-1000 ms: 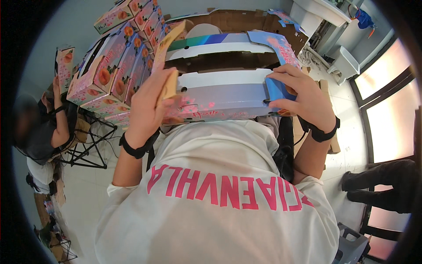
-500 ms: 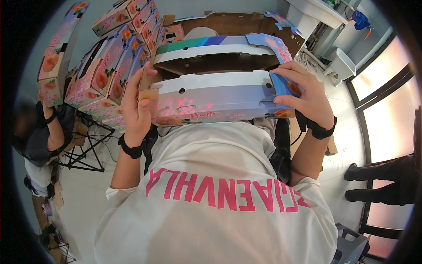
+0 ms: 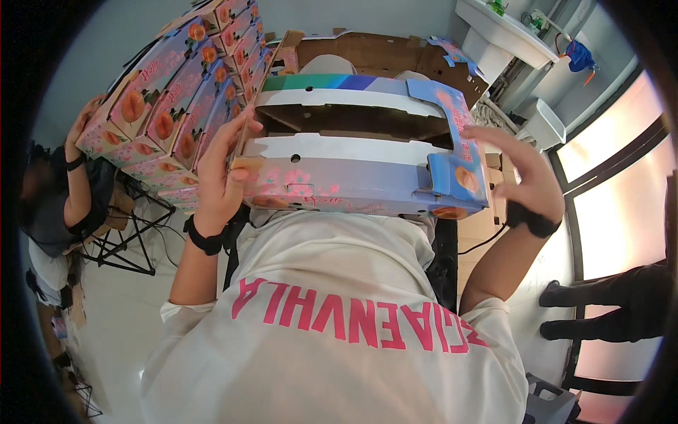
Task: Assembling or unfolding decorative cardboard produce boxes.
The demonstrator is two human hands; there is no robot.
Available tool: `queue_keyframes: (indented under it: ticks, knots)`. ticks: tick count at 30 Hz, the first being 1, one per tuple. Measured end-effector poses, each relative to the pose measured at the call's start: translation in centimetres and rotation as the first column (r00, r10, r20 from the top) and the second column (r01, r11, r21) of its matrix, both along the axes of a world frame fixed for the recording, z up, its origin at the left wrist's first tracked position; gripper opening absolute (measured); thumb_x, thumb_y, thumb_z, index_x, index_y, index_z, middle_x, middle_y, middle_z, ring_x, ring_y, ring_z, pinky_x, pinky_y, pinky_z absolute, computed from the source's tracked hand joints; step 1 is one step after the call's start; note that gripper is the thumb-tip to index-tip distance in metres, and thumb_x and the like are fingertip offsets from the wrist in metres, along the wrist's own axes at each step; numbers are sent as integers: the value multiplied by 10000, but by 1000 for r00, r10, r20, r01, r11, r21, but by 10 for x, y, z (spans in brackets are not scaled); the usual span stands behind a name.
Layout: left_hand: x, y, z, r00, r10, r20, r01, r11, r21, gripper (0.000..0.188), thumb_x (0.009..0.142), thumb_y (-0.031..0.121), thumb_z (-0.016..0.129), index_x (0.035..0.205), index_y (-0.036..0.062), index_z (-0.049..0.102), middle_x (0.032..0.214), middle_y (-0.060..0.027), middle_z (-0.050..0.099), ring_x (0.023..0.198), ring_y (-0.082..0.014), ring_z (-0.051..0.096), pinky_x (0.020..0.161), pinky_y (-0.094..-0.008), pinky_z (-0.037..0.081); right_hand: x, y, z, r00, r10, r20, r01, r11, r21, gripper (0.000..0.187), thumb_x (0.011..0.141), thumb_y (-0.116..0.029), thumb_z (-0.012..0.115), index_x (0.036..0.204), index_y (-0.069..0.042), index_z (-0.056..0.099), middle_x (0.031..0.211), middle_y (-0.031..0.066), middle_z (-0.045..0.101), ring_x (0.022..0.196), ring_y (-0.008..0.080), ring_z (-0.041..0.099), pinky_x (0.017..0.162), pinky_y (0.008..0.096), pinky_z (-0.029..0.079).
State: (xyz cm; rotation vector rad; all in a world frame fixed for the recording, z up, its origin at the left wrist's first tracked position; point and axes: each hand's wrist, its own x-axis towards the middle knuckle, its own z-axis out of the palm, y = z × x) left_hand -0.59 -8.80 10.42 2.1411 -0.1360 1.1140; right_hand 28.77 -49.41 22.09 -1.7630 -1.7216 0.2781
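A printed cardboard fruit box (image 3: 339,187), blue, white and pink, lies across my lap with a long opening in its top. At its left end an unfolded flap stands up, brown on the inside. My left hand (image 3: 222,166) grips that end, fingers curled over the flap's edge and thumb on the near side. At the right end, a blue flap with a peach picture (image 3: 462,166) is folded over the top. Beside it my right hand (image 3: 531,177) is open, thumb and fingers apart; whether the fingertips touch the box I cannot tell.
Several similar boxes are stacked (image 3: 166,120) at the left, where another person's hand (image 3: 83,120) rests on them. A large brown carton (image 3: 367,53) stands beyond my box. A white sink (image 3: 505,28) is at the far right; another person's dark-clothed legs (image 3: 607,304) show at the right.
My right hand has let go of the right end and moved outward; the blue flap there now lies folded down. The other person's box has come down onto the stack.
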Motion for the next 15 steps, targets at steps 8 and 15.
queue_keyframes:
  ticks: [8, 15]
  knots:
    - [-5, -3, 6, 991, -57, -120, 44, 993, -106, 640, 992, 224, 777, 1538, -12, 540, 1490, -172, 630, 1409, -265, 583, 1226, -412, 409, 79, 102, -18, 915, -318, 250, 319, 947, 36, 658, 968, -426, 806, 1469, -29, 653, 1382, 153, 728, 1196, 285, 699, 1046, 400, 531]
    - [-3, -7, 4, 998, -27, -61, 20, 995, -103, 565, 953, -89, 590, 1510, 8, 580, 1537, -179, 626, 1416, -270, 616, 1200, -395, 457, 77, 132, -22, 948, -203, 247, 246, 956, -161, 679, 927, -378, 849, 1445, 18, 660, 1195, 172, 760, 1049, 273, 727, 1013, 360, 555]
